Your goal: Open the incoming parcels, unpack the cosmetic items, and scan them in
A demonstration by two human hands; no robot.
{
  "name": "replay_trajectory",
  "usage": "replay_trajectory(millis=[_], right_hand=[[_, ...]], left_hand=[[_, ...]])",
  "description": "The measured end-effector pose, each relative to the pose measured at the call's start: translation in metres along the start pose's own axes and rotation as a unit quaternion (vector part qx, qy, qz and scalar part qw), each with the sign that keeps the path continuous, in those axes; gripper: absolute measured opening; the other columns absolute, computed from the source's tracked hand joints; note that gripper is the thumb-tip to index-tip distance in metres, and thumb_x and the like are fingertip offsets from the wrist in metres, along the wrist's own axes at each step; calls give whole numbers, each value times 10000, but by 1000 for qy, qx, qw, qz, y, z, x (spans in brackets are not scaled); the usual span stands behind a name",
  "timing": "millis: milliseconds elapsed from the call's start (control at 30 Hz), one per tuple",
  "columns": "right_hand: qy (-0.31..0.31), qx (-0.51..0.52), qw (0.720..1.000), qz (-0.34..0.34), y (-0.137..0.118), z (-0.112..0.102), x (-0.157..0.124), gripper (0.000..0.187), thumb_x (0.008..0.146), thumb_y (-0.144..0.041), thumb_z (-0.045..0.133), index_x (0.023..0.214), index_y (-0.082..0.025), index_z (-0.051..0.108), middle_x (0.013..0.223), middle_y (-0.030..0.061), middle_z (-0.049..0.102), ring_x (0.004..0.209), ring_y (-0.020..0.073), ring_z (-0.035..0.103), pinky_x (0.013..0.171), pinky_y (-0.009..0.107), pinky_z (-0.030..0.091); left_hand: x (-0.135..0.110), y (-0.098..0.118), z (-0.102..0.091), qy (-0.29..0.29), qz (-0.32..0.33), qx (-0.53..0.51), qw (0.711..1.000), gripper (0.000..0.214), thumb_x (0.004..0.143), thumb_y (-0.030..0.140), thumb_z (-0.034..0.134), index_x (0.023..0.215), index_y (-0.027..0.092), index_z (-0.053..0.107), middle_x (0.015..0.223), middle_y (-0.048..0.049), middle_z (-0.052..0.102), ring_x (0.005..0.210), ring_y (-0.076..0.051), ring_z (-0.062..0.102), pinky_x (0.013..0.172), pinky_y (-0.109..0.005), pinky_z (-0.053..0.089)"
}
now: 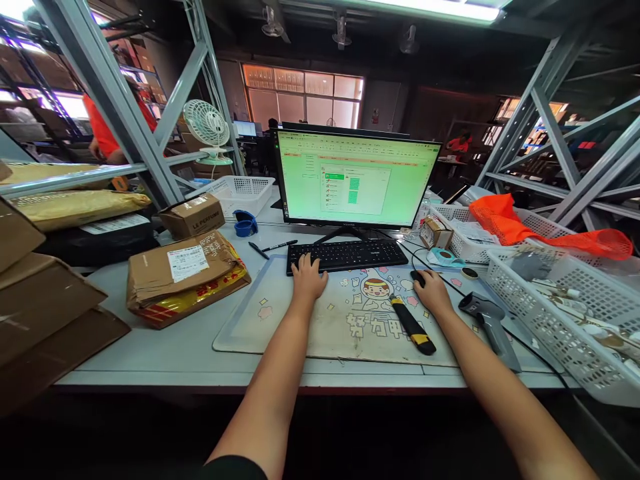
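Observation:
My left hand rests on the left part of a black keyboard, its fingers spread over the keys. Over a black computer mouse, my right hand is curled, covering much of it. Both forearms cross a printed desk mat. Behind the keyboard stands a monitor showing a spreadsheet-like window with a smaller chat-like window over it. A black and yellow utility knife lies on the mat between my arms. Right of my right hand lies a grey barcode scanner with its cable.
Cardboard boxes crowd the left side, with a pen nearer the keyboard. White baskets line the right, one draped with orange mesh. Grey metal shelf posts frame the desk. A person in orange stands far left.

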State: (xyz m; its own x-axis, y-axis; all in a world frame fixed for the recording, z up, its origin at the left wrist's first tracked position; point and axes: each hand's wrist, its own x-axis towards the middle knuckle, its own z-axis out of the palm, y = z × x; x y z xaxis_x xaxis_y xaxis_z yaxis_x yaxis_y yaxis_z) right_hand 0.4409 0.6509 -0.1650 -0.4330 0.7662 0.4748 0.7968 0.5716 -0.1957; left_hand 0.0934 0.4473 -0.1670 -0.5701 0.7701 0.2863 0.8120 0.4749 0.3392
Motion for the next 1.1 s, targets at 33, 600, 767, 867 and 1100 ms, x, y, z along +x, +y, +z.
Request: replay_trajectory(millis=[33, 600, 767, 867, 1100], right_hand=[[1, 5, 1000, -5, 1, 1, 0, 461, 931, -290, 536, 1311, -97, 713, 1360, 198, 653, 1272, 325, 602, 1157, 464, 465], [21, 45, 998, -32, 12, 12, 2, 443, 943, -362, 549, 1277, -135, 733, 1338, 196, 650, 1261, 340, 602, 1134, 510, 489], [18, 42, 998, -31, 11, 11, 3, 442, 939, -350, 549, 1260, -113, 739, 1333, 208, 653, 1254, 347, 608, 1140, 511, 485], [15, 40, 999, -29, 10, 10, 2, 449, 947, -351, 544, 1277, -112, 732, 1352, 210, 646, 1270, 349, 601, 1142, 512, 483], [11, 38, 999, -28, 10, 9, 2, 449, 951, -363, 542, 1283, -127, 731, 1348, 194, 654, 1263, 343, 604, 1139, 508, 484]], left_hand=[[0, 0, 0, -2, 3, -1, 1000, 561, 964, 379, 510, 1468, 151, 602, 1662, -199, 422, 1565, -379, 331, 1260, -647, 288], [0, -3, 5, 10, 6, -7, 1000, 527, 970, 346, 509, 1450, 164, 625, 1620, -183, 479, 1539, -351, 377, 1265, -622, 305], [0, -2, 4, 12, 4, -5, 1000, 527, 969, 345, 497, 1443, 156, 627, 1621, -191, 473, 1541, -355, 369, 1263, -631, 299], [0, -1, 3, 7, 4, -4, 1000, 538, 970, 349, 498, 1456, 153, 617, 1629, -196, 461, 1543, -358, 365, 1262, -635, 296], [0, 0, 0, -18, 9, -7, 1000, 555, 969, 405, 532, 1479, 207, 616, 1681, -191, 389, 1563, -377, 337, 1234, -683, 308]])
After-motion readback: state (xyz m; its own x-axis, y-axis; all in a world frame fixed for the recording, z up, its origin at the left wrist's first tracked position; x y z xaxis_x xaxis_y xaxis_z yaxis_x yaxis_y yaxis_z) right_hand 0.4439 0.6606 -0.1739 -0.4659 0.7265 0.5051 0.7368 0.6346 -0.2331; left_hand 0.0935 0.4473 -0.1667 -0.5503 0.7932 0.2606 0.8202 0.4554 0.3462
